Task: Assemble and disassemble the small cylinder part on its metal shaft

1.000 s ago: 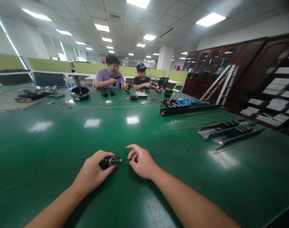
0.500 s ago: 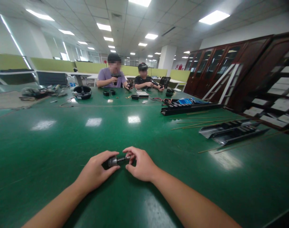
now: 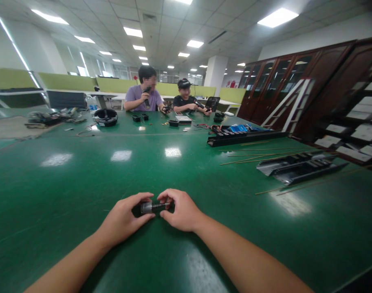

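Low over the green table point(image 3: 137, 162), both of my hands meet at a small dark cylindrical part with a silver-grey collar point(image 3: 147, 208) and a thinner, ribbed shaft point(image 3: 158, 207). My left hand point(image 3: 124, 213) curls its thumb and fingers around the thick end, which is partly hidden in the palm. On the other side, my right hand point(image 3: 181, 209) has its fingertips closed about the tip of the shaft. The part lies roughly level between them. Its exact kind is too small and blurred to make out.
Metal channels point(image 3: 298, 169) and thin rods point(image 3: 249, 160) lie to the right, with a longer black channel point(image 3: 243, 138) beyond. A headset point(image 3: 105, 117) sits at far left. Two people point(image 3: 144, 95) sit across the table, handling dark devices. A ladder point(image 3: 291, 106) stands behind.
My right fingers have shifted slightly along the shaft toward my left hand. Across the table, the person in purple has raised a dark device and turned their head.
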A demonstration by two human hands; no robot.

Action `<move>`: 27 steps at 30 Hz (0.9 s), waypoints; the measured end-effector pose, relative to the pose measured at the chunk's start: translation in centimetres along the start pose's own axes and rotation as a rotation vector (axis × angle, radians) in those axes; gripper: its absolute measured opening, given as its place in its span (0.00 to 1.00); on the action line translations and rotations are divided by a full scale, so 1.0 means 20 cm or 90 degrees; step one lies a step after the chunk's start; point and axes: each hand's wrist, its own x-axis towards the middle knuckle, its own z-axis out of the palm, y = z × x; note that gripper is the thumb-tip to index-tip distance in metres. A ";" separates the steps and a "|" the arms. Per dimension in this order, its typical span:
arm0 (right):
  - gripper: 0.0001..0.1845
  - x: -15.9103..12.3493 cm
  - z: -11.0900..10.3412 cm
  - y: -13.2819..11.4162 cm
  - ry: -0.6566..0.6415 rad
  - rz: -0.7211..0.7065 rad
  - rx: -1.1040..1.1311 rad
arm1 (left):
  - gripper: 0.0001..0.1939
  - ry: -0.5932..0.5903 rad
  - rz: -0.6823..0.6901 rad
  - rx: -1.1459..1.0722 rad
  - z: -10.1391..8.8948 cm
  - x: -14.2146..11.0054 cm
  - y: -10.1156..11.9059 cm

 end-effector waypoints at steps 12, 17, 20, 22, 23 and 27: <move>0.14 0.00 -0.01 -0.01 -0.001 -0.010 -0.040 | 0.19 0.003 0.065 0.010 0.01 -0.01 0.00; 0.16 0.00 -0.01 -0.01 -0.010 -0.003 -0.036 | 0.17 -0.009 0.065 0.000 -0.01 0.01 0.02; 0.16 0.00 -0.01 -0.01 -0.011 -0.004 -0.036 | 0.16 -0.026 0.062 0.000 -0.01 0.01 0.03; 0.15 0.00 -0.01 -0.01 -0.009 -0.002 -0.043 | 0.16 -0.032 0.055 -0.006 -0.02 0.01 0.04; 0.14 0.00 -0.01 -0.01 -0.008 0.001 -0.049 | 0.16 -0.028 0.047 -0.012 -0.01 0.01 0.04; 0.08 0.00 -0.01 0.00 -0.009 0.005 -0.079 | 0.16 -0.014 0.016 -0.040 -0.01 0.01 0.04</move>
